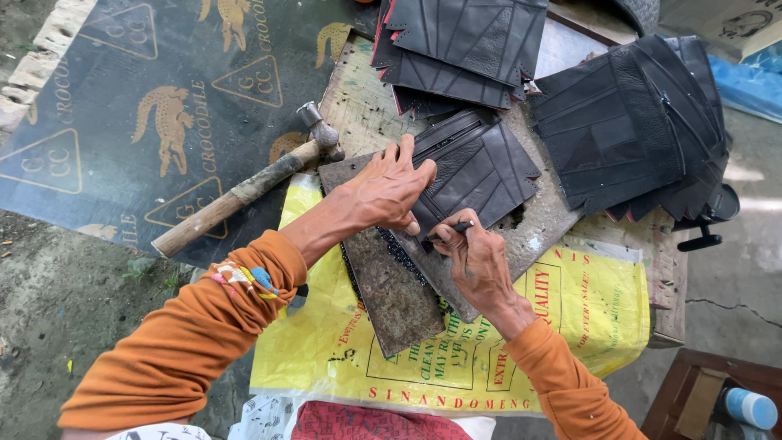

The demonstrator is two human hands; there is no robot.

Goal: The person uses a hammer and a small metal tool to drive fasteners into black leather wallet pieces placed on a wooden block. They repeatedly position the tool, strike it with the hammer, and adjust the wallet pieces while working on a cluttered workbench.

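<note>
- Head view: right hand (479, 262) pinches a thin dark pen-like tool (453, 230), fingers closed round it, tip on the near edge of a black stitched leather wallet panel (476, 171).
- Left hand (389, 189) lies flat on that panel's left part, fingers spread, gripping nothing, pressing down.
- Panel rests on a rusty flat metal plate (399, 297), which juts out toward the person from under it.
- Under the plate: yellow printed plastic sack (326, 342) over a worn wooden board (358, 90).
- Wooden-handled hammer (244, 191) lies left of the panel, steel head near the left fingertips.
- Stacks of black leather pieces (627, 122) sit right of and beyond the panel.
- Both sleeves orange; colourful bracelet (243, 279) on the left one.
</note>
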